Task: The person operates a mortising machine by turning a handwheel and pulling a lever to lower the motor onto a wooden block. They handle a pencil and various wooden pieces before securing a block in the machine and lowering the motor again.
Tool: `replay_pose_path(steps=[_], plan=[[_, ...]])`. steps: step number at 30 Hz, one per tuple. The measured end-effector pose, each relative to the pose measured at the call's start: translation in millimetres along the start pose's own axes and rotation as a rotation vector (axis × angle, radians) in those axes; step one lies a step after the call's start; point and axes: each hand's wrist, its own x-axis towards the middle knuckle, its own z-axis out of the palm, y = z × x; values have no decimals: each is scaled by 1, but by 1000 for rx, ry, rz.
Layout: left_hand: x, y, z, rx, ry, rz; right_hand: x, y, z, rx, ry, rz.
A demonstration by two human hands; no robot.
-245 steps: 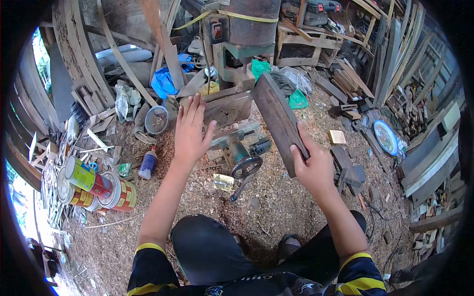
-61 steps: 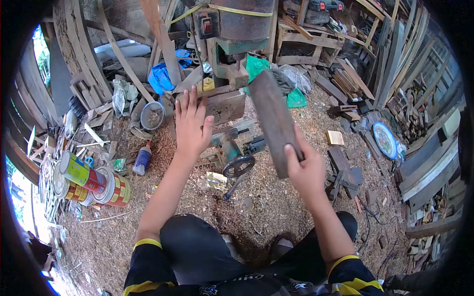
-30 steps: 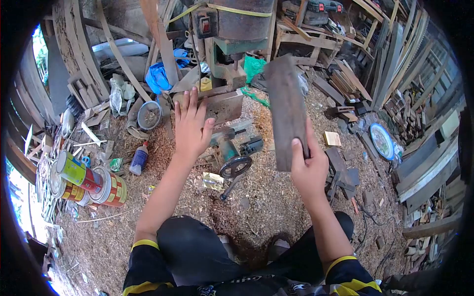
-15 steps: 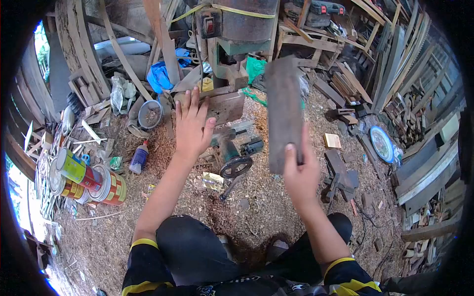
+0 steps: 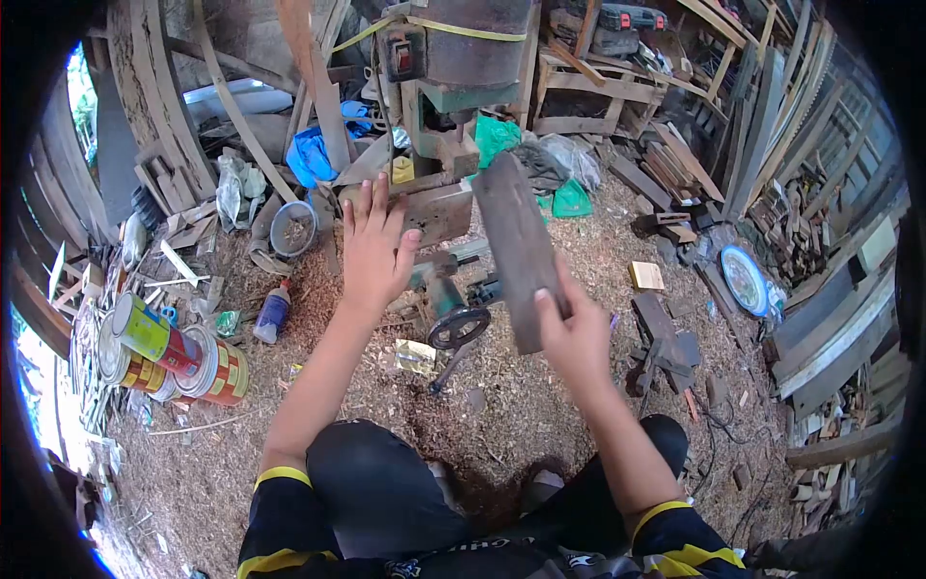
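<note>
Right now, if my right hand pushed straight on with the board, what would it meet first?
Probably the upper green bag, next in line past the board your right hand holds, though the machine alongside might catch it sooner; depth is unclear.

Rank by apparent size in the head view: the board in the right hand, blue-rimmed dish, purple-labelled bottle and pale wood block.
1. Board in the right hand, perhaps helped by nearness
2. Blue-rimmed dish
3. Bottle
4. Pale wood block
</note>
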Motion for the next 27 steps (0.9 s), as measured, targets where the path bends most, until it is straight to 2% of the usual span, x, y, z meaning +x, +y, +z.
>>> replay_pose_path(steps=[2, 3, 4, 6, 8, 10, 11, 12, 14, 15, 16, 18, 20, 22, 23, 24, 26, 27], plan=[[-3, -2, 2, 5, -7, -7, 16, 9, -9, 229, 170, 8], [-3, -1, 2, 6, -14, -17, 16, -2, -6, 286, 314, -87], [-3, -1, 2, 6, -15, -18, 13, -7, -8, 286, 312, -87], [-2, 0, 2, 3, -11, -8, 0, -13, -11, -75, 34, -12], [-3, 2, 3, 0, -11, -10, 0, 0, -3, -11, 21, -88], [-4, 0, 2, 5, -12, -10, 8, -6, -15, 96, -2, 111], [-4, 1, 2, -4, -7, -14, 11, -6, -16, 197, 83, 62], [-2, 3, 2, -15, 0, -21, 13, -7, -13, 195, 84, 59], [-1, 5, 1, -12, -4, -22, 9, -9, -3, 239, 318, -66], [-2, 5, 0, -5, -10, -19, 4, -20, -14, -24, 188, -33], [-1, 5, -1, -1, -11, -21, 3, -21, -14, -21, 185, -35], [-1, 5, -1, 10, -30, -5, 1, -23, -13, -43, -15, 60], [-2, 6, -1, 14, -27, -6, 10, -16, -23, -122, -30, 47], [0, 5, -1, 16, -19, -7, 16, -10, -22, 85, 212, -80], [0, 4, -1, 32, -20, -2, 14, -13, -18, 149, 265, -70], [0, 4, -3, 49, -24, 1, 10, -18, -18, 146, 261, -69], [2, 6, -7, 46, -41, -5, 2, -30, -22, -253, -68, -30], [3, 7, -8, 43, -56, -6, 0, -31, -12, -197, -10, -64]])
